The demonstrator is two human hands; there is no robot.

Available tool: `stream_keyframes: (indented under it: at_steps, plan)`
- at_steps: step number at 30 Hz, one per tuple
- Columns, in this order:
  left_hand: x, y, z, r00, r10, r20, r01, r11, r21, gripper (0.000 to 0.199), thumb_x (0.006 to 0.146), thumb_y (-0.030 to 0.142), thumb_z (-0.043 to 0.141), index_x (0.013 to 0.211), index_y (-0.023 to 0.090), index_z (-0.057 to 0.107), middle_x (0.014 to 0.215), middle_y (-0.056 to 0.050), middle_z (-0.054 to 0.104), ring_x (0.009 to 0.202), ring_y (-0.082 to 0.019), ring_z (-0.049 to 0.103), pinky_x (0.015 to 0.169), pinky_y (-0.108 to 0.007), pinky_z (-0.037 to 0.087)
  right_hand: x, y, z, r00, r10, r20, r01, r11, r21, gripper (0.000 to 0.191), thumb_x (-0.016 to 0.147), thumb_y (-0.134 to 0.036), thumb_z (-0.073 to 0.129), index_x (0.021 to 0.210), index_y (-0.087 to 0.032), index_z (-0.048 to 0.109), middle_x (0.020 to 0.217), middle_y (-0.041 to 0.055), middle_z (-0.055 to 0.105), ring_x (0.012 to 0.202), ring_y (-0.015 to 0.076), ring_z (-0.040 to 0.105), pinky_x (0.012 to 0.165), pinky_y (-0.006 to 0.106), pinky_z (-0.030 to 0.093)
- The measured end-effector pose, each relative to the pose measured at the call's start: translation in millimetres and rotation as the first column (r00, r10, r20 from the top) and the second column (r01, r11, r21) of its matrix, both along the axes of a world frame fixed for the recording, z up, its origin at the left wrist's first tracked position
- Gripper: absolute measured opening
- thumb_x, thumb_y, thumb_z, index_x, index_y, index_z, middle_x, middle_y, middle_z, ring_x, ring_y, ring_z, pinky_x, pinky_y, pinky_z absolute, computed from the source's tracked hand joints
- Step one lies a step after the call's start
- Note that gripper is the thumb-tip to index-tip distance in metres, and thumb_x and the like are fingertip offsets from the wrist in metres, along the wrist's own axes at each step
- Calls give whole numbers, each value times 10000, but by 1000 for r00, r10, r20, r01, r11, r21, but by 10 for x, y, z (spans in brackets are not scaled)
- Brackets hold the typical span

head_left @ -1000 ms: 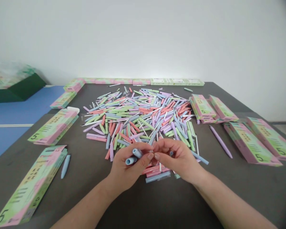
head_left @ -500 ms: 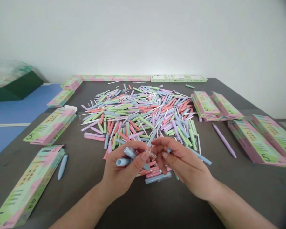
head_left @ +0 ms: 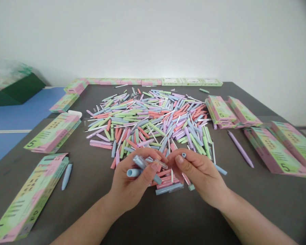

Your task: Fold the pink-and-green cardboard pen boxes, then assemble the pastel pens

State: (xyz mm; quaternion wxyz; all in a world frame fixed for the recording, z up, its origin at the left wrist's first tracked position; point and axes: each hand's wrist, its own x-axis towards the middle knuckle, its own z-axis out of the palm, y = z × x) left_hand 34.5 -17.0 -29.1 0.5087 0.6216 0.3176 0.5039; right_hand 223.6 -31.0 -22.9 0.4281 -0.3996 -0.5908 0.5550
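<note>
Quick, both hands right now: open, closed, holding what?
Left hand: closed on blue pen parts and a small clear piece.
Right hand: fingers closed on a small blue tube.

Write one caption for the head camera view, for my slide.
Two hands, left and right, hold blue pen parts before a colourful pile of pens.
</note>
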Motion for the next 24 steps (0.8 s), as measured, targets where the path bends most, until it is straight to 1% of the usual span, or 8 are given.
stream_keyframes:
  at_steps: [3, 5, 9, 11, 13, 16, 19, 24]
  plan:
    - [7, -7, 19, 999, -26, 19, 27, 998, -55, 69, 913, 240, 554, 947, 189, 586, 884, -51, 714, 572, -92, 587, 525, -205, 500, 17, 13, 30, 990, -127, 55, 116, 979, 166, 274, 975, -314, 497, 793, -190, 661, 822, 19, 558, 796, 135, 545, 739, 270, 421]
    - [7, -6, 29, 1000, -27, -5, 27, 998, -56, 65, 919, 246, 541, 939, 188, 562, 825, -45, 714, 555, -96, 580, 513, -209, 495, 24, 14, 39, 988, -146, 46, 136, 975, 174, 260, 962, -305, 524, 786, -195, 681, 759, 10, 526, 744, 130, 522, 700, 271, 408]
    - [-2, 2, 39, 990, -32, -134, 36, 999, 27, 60, 914, 232, 547, 906, 180, 576, 734, -15, 679, 580, -103, 599, 546, -212, 502, 12, -2, 23, 990, -92, -107, 88, 995, -42, 190, 935, -344, 570, 877, -190, 665, 586, -44, 425, 491, 81, 365, 470, 240, 285]
    - [-4, 0, 36, 977, -38, -210, 50, 997, 53, 72, 907, 237, 560, 890, 176, 595, 706, -4, 650, 581, -103, 594, 540, -210, 487, -4, -9, 11, 979, -103, -175, 82, 989, -124, 174, 897, -357, 625, 884, -183, 632, 552, -63, 398, 453, 67, 309, 425, 225, 218]
    - [0, -3, 32, 962, -34, -271, 57, 995, 80, 77, 895, 238, 580, 873, 172, 614, 698, -2, 630, 592, -106, 590, 540, -213, 473, -15, -15, 7, 973, -121, -197, 93, 985, -145, 183, 869, -356, 661, 877, -181, 608, 553, -67, 406, 447, 61, 302, 410, 216, 206]
    - [15, 4, 30, 960, -3, -282, 48, 987, 153, 36, 866, 199, 619, 849, 172, 635, 742, -14, 640, 655, -118, 601, 600, -228, 482, -7, -37, 23, 982, -112, -151, 101, 992, -77, 171, 921, -350, 589, 917, -183, 621, 586, -44, 450, 472, 76, 371, 424, 218, 283]
    - [29, 17, 31, 975, 20, -220, 29, 976, 216, 33, 840, 150, 642, 860, 173, 656, 782, -30, 660, 717, -138, 614, 681, -261, 503, 28, -80, 57, 995, -104, 12, 103, 992, 73, 185, 972, -304, 497, 1015, -205, 648, 658, -9, 508, 533, 100, 457, 476, 234, 363]
    - [35, 20, 25, 985, 26, -171, 20, 966, 258, 129, 816, 92, 654, 908, 180, 681, 829, -45, 667, 761, -150, 619, 690, -273, 511, 53, -143, 86, 967, -160, 196, 106, 959, 261, 126, 944, -233, 542, 1037, -245, 627, 695, -3, 564, 541, 107, 500, 485, 233, 398]
